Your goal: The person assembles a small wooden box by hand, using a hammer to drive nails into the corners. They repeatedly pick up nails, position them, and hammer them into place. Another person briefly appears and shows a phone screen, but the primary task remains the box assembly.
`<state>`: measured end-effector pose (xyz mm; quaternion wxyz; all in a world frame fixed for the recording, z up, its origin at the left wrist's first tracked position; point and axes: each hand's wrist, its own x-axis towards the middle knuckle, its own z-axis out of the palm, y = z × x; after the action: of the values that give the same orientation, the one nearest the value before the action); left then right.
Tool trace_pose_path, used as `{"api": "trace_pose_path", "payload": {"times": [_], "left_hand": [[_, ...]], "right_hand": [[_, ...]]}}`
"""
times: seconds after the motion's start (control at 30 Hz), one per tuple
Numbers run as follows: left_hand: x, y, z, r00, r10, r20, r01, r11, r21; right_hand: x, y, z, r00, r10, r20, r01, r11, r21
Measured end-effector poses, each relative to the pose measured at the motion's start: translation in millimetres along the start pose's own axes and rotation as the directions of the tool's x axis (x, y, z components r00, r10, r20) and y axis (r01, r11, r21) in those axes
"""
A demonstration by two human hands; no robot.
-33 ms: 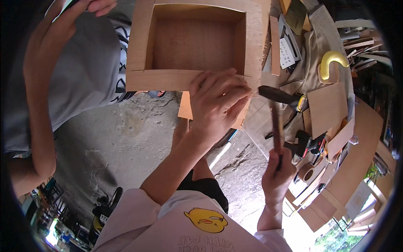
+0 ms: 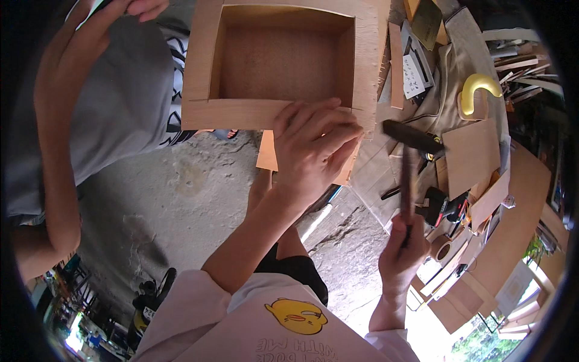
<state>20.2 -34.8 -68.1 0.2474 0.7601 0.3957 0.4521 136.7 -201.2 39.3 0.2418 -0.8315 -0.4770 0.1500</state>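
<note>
The floor (image 2: 175, 187) is grey and pitted; far centre sits the wooden box (image 2: 235, 114), rectangular, pale-rimmed, its recess darker; the left hand (image 2: 310, 148) rests bent-fingered on its near right corner, though whether it pinches anything I cannot tell; the right hand (image 2: 403, 250) closes tightly round a slim-handled, dark-headed hammer (image 2: 406, 181), apart from the box.
</note>
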Motion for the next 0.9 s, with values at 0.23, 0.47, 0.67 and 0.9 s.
{"api": "trace_pose_path", "payload": {"times": [0.23,0.47,0.67,0.9], "left_hand": [[-3.8,-4.7,-21.3,0.993,-0.007,0.114,-0.006,0.994,0.11],[-18.2,-37.2,-8.4,0.985,0.159,0.065,-0.169,0.969,0.182],[-20.1,-36.9,-8.7,0.986,0.153,0.066,-0.163,0.968,0.191],[-16.7,-35.9,-8.1,0.983,0.173,0.059,-0.18,0.969,0.171]], "right_hand": [[-5.1,1.7,-4.8,1.0,-0.001,-0.021,0.001,1.0,-0.02],[-13.1,4.4,-1.2,0.975,-0.017,-0.222,0.034,0.997,0.073],[1.5,2.0,0.1,0.998,-0.039,-0.042,0.038,0.999,-0.027],[1.1,2.9,6.5,0.996,-0.051,0.067,0.055,0.996,-0.07]]}}
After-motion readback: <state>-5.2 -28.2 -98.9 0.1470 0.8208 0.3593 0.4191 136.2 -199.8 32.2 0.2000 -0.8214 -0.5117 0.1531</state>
